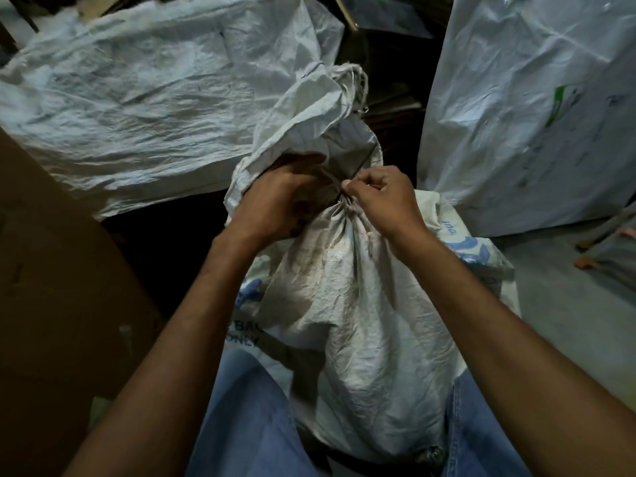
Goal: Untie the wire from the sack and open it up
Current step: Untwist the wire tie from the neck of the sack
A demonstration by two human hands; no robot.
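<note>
while both hands meet at its neck, the dirty white woven plastic sack with blue print [361, 321] sits upright at the centre of the view, between the legs of a pair of blue denim jeans [247, 425] at 6 o'clock. its neck is bunched tight just above centre, and its loose mouth flops up toward 12 o'clock.

the left hand [275, 204] wraps curled fingers round the slack cloth just above the neck, on the 9 o'clock side. the right hand [382, 194], on the 3 o'clock side, pinches thumb and forefinger narrowly at the tie, where a thin dark wire [344, 195] circles the gathered cloth. the light is too dim to tell how the wire is twisted.

the room is dim and crowded. a big crumpled white woven sack [137, 98] lies slumped at 10 o'clock, and a tall white woven sack with a green mark [533, 115] stands at 2 o'clock. a sheet of brown cardboard [51, 270] fills the 8 o'clock side. a bare grey floor [568, 321] shows at 3 o'clock, just beside the central sack, and deep shadow lies between the sacks at 12 o'clock.
</note>
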